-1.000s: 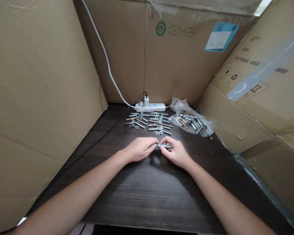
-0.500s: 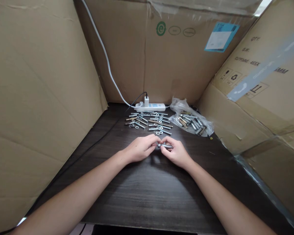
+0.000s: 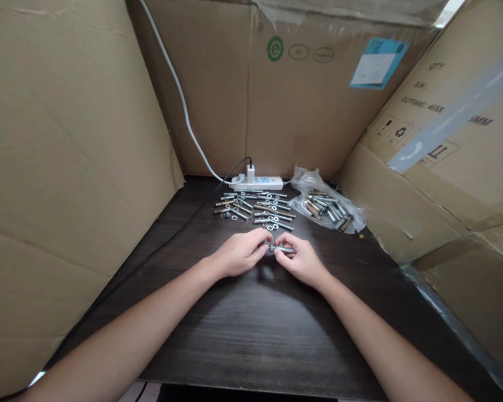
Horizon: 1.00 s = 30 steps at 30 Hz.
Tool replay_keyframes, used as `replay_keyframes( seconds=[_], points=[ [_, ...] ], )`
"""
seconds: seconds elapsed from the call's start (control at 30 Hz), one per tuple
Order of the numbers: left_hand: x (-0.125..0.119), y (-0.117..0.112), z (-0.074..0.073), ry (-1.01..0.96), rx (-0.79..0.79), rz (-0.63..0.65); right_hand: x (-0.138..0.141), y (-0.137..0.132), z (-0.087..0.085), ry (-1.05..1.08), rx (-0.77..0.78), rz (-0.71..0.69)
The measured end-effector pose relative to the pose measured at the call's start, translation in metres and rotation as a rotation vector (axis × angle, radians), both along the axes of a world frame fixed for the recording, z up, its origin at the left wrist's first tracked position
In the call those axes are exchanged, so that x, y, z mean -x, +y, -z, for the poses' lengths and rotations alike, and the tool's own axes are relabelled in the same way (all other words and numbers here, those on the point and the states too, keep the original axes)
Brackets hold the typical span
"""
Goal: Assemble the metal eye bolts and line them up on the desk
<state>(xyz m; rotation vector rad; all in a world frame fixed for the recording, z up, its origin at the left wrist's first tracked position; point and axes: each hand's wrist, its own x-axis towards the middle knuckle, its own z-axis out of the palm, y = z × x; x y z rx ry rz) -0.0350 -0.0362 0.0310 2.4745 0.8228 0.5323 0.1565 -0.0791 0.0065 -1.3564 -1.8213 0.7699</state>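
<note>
Both my hands meet over the middle of the dark wooden table [image 3: 251,335]. My right hand [image 3: 302,259] is closed around the shaft of a silver bolt [image 3: 283,249] that lies roughly level. My left hand [image 3: 241,252] pinches the bolt's left end with thumb and fingertips, where a small nut or washer sits; I cannot make out which. Just beyond my hands lie rows of loose bolts, nuts and washers [image 3: 255,211].
A clear plastic bag of bolts [image 3: 327,207] lies at the back right. A white power strip [image 3: 257,182] with a plug and white cable sits against the back cardboard wall [image 3: 251,100]. Cardboard boxes close in the left and right sides.
Both hands with the bolt have crept slightly away from me; the left fingers have shifted a little on the bolt's end. Nothing else moved.
</note>
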Motion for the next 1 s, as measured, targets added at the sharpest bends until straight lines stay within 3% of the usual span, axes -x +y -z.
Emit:
replay_keyframes(
  seconds=[0.13,0.33,0.57,0.8,1.0],
  points=[
    [0.0007,-0.0009,-0.0008,-0.07,-0.007,0.003,-0.0003,0.0014,0.0003,-0.021,0.013,0.028],
    [0.001,0.0028,0.0056,-0.022,-0.021,0.051,0.0008,0.0017,0.0008,0.023,0.028,0.011],
    [-0.0004,0.0016,0.0045,-0.006,0.048,0.021,0.001,-0.0001,0.002,0.003,0.017,0.0],
    [-0.0002,0.0042,0.0075,0.072,0.007,0.019,0.001,-0.0004,-0.0009,-0.002,0.0,0.009],
    [0.0006,-0.0006,0.0007,-0.004,0.035,-0.033,-0.0003,0.0012,0.0017,0.027,0.018,0.027]
  ],
)
